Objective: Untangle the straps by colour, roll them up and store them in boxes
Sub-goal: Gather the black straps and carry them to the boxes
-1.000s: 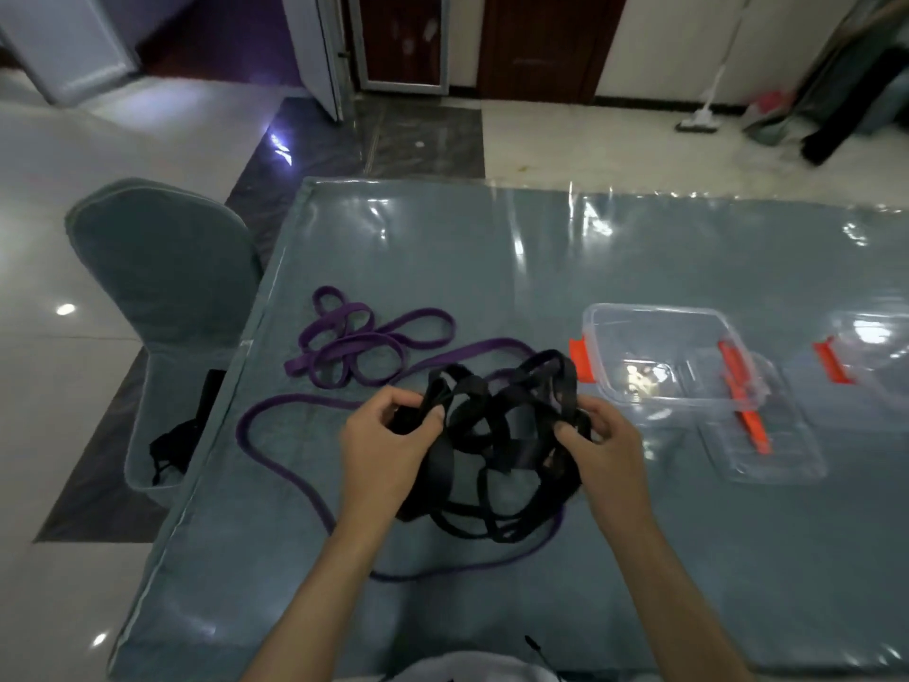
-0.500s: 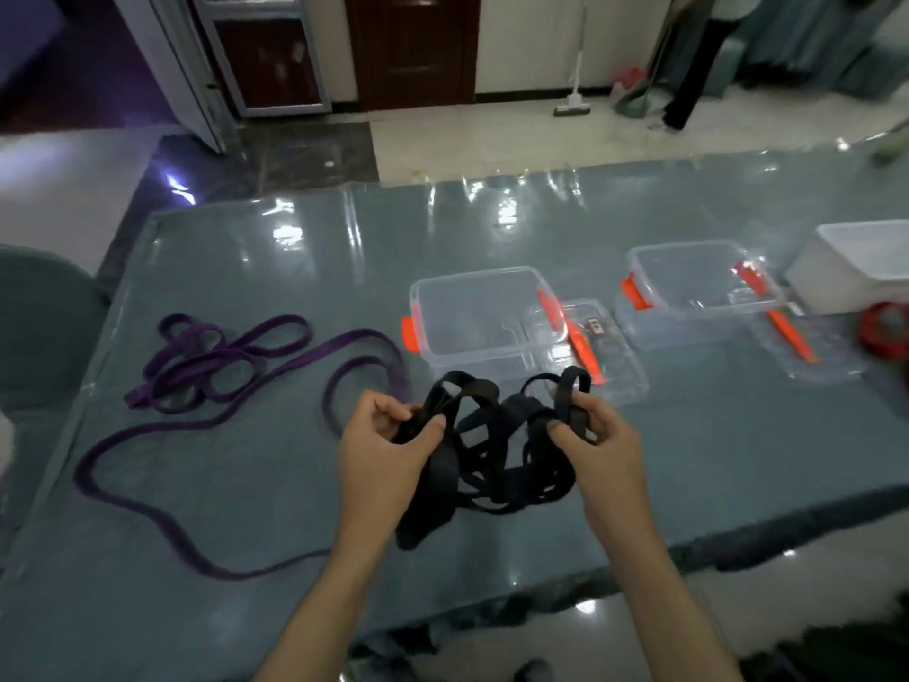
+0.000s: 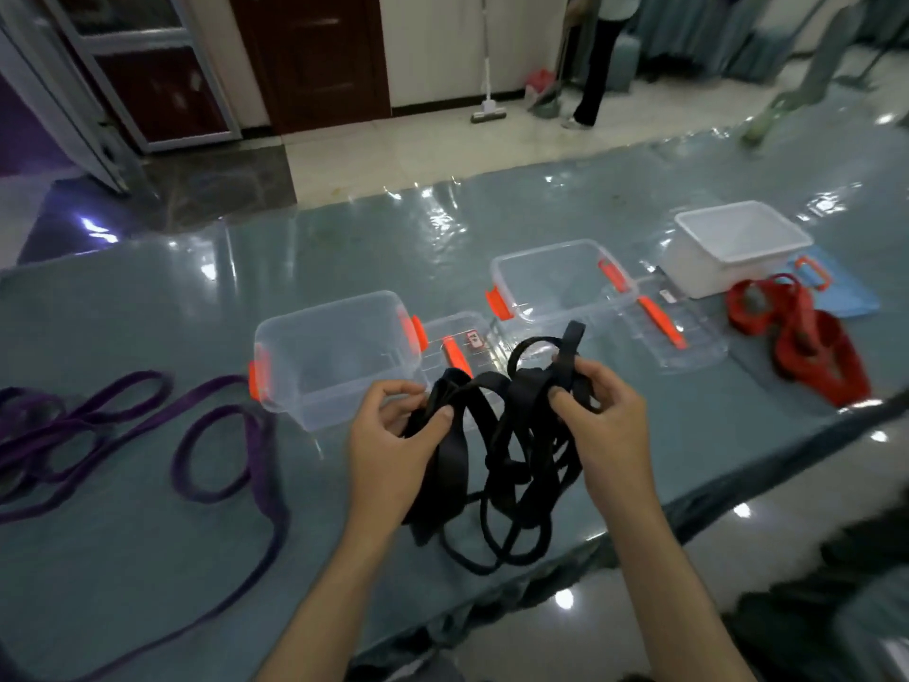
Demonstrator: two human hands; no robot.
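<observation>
Your black strap tangle hangs right over the desk's near edge, your left hand and right hand both raised, fingers curled, grasping its loops. Bare desk lies ahead-left; beyond, the clear box and purple strap.

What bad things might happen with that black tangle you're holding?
1. The black strap is knotted between the left hand and right hand; pulling hard may tighten the knots.
2. Its loops hang near the table edge and might slip over.
3. The purple strap lies close by, so the two might tangle.
</observation>
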